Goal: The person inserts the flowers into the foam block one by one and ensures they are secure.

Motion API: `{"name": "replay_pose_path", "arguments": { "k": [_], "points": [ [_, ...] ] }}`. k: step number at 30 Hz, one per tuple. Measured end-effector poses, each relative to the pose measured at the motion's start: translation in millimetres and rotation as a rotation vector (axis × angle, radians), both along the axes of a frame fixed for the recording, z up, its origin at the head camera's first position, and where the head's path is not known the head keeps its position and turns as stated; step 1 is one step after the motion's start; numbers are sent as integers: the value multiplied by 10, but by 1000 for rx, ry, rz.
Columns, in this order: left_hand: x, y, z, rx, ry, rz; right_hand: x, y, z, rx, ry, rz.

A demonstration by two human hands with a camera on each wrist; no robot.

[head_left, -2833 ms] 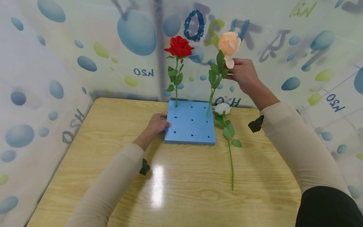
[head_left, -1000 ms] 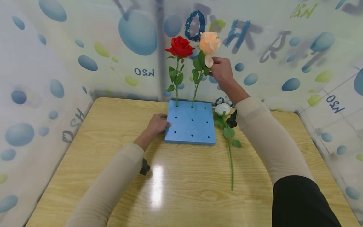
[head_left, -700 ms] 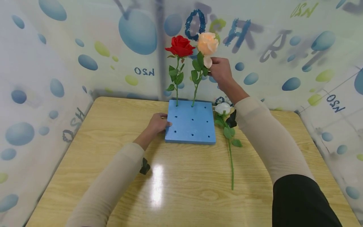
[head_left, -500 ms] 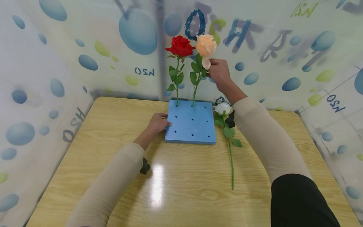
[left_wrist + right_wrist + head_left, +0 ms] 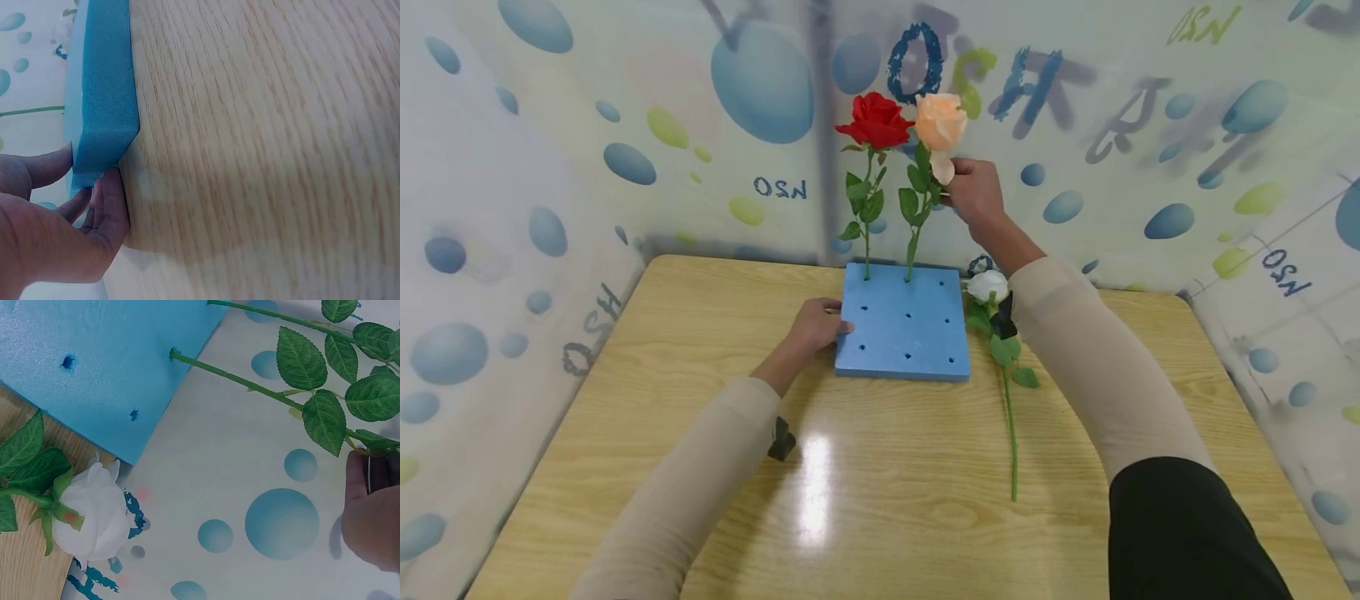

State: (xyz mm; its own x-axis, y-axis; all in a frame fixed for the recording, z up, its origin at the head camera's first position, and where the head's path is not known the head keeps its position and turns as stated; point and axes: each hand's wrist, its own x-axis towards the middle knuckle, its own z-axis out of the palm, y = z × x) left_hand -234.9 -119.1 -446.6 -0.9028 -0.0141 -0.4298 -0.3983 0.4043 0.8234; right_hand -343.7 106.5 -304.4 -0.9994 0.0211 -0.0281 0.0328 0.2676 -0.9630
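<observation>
A peach rose (image 5: 941,123) stands in the back middle hole of a blue foam board (image 5: 891,333). My right hand (image 5: 976,193) pinches its stem just below the bloom. In the right wrist view the rose's stem (image 5: 231,377) meets the board at a hole, and my right fingers close on it among the leaves. My left hand (image 5: 816,325) grips the board's left edge, thumb on top. The left wrist view shows that thumb (image 5: 53,167) and fingers under the board's side (image 5: 106,81). A red rose (image 5: 876,122) stands upright in the back left hole.
A white rose (image 5: 987,287) lies on the wooden table (image 5: 737,500) just right of the board, stem toward the front. More holes dot the board. Behind the table rises a wall covering (image 5: 715,208) with blue and green spots.
The peach rose moved left from over the board's right side to the back middle hole, its stem end going in. Since then bloom and right hand have shifted slightly left and down. Left hand stays.
</observation>
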Motion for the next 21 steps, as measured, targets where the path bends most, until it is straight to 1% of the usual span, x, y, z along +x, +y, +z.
{"name": "replay_pose_path", "arguments": {
  "k": [6,14,21],
  "points": [
    [3,-6,17,1,2,-5,-9,7,-31,39,-15,-6],
    [5,-6,24,10,-3,-6,-2,-40,-44,135,10,18],
    [9,-8,27,20,-6,-2,6,-77,-24,145,3,-1]
  ]
}}
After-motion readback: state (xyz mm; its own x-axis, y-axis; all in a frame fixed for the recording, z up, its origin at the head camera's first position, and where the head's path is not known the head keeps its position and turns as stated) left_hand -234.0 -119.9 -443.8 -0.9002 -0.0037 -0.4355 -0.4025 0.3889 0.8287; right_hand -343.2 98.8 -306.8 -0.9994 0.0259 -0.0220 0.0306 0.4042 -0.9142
